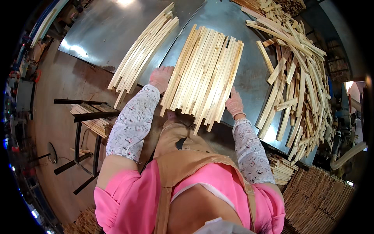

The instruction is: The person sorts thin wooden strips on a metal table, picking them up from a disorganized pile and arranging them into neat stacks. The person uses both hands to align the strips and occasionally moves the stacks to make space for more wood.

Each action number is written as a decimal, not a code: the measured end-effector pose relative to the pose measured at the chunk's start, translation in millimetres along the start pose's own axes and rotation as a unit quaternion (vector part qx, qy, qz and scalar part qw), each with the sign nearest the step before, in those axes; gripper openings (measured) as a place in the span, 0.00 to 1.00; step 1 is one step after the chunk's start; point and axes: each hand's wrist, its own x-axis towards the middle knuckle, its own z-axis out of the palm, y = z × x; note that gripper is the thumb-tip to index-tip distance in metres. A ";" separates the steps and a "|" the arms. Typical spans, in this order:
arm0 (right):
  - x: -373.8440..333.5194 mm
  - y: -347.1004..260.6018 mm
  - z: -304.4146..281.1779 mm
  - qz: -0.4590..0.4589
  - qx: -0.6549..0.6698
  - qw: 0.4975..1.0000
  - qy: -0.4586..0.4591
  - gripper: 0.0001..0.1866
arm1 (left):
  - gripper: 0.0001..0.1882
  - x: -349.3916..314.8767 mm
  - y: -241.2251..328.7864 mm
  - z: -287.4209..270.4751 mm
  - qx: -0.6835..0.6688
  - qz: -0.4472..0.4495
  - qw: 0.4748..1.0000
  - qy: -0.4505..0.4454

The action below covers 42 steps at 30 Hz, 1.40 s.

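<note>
Fingers of left hand [161,77] & right hand [234,103] lie flat and spread, gripping nothing, pressed vs. both sides of the stick bundle [203,74] mid-tabletop [253,78]. Sticks look light, stiff, loose; likely to slide, so squeeze the bundle's sides.

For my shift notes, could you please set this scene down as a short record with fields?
Surface: metal table
Left hand: gloved, flat against the left edge of the middle bundle of wooden slats
Right hand: gloved, pressed to the bundle's right edge
Left of bundle: a second slat stack, lying apart
Right of bundle: loose slat heap, unsorted
Beside table, left: black metal stand bearing more slats
Clothing: patterned sleeves, tan apron
</note>
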 end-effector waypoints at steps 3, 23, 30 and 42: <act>-0.4 -19.7 -0.5 0.067 0.056 0.994 -0.063 0.34 | 0.30 -19.3 -3.8 -16.3 0.068 -0.023 0.997 -0.035; 239.4 -123.3 -67.1 -0.099 -0.133 0.978 0.124 0.31 | 0.41 -9.3 -24.9 -36.0 -0.249 -0.142 0.956 -0.065; 333.9 -134.4 -84.7 -0.093 -0.127 0.987 -0.034 0.32 | 0.34 7.3 -50.1 -48.4 -0.205 -0.134 0.961 -0.129; 94.6 -212.0 -52.2 0.195 0.650 0.727 -0.106 0.21 | 0.24 315.6 -37.2 -69.8 -0.079 0.115 0.972 0.186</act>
